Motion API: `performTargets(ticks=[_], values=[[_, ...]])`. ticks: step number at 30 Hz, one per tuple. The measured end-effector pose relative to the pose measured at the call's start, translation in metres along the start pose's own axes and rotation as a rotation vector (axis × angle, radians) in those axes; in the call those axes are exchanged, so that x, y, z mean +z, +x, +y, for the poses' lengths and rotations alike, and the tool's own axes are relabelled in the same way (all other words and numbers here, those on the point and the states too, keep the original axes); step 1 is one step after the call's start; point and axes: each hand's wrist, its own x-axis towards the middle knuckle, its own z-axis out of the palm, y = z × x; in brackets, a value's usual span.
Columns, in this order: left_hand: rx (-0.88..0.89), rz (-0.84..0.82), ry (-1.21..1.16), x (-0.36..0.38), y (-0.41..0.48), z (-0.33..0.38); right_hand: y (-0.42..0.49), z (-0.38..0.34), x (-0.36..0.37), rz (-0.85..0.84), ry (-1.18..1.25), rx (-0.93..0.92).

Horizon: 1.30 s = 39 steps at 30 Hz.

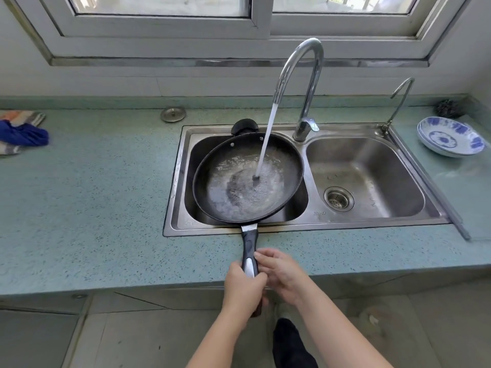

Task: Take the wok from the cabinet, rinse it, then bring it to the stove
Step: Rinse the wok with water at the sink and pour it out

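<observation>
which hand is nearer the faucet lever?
Right. The right hand touches the wok handle's right side, below the faucet lever; the left hand grips farther down-left.

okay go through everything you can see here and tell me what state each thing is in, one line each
wok: in the left sink basin, water pooling inside
tall faucet: on, stream hitting the wok
small faucet: no water coming out
right basin: nothing in it, drain strainer in place
left hand: closed around the wok handle
right hand: fingers touching the handle
blue-patterned plates: stacked on the counter
window: shut
</observation>
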Motion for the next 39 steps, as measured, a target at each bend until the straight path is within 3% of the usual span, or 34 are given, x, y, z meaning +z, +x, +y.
performTargets(ticks=[8,15,20,22,25,28,30,32,39], values=[[-0.053,-0.21,-0.329,-0.024,0.004,-0.003,0.009,-0.002,0.012,-0.125,0.268,0.01],[-0.072,-0.305,-0.471,-0.032,0.007,-0.002,0.02,-0.006,0.028,-0.189,0.414,0.061],[-0.111,-0.435,-0.606,-0.04,0.007,-0.001,0.021,-0.013,0.035,-0.186,0.375,0.037],[-0.135,-0.474,-0.511,-0.049,0.007,0.003,0.021,-0.015,0.036,-0.18,0.335,0.02],[-0.122,-0.478,-0.099,-0.061,0.006,0.018,0.023,-0.015,0.035,-0.15,0.29,0.002],[0.001,-0.234,0.425,-0.053,0.003,0.03,0.025,-0.016,0.037,-0.133,0.155,0.004],[0.109,-0.005,0.622,-0.042,0.002,0.024,0.024,-0.018,0.042,-0.129,0.061,0.008],[0.158,0.106,0.58,-0.037,0.0,0.016,0.022,-0.02,0.046,-0.098,0.003,0.001],[0.131,0.011,0.237,-0.053,0.01,0.003,0.027,-0.018,0.054,0.023,-0.253,-0.055]])
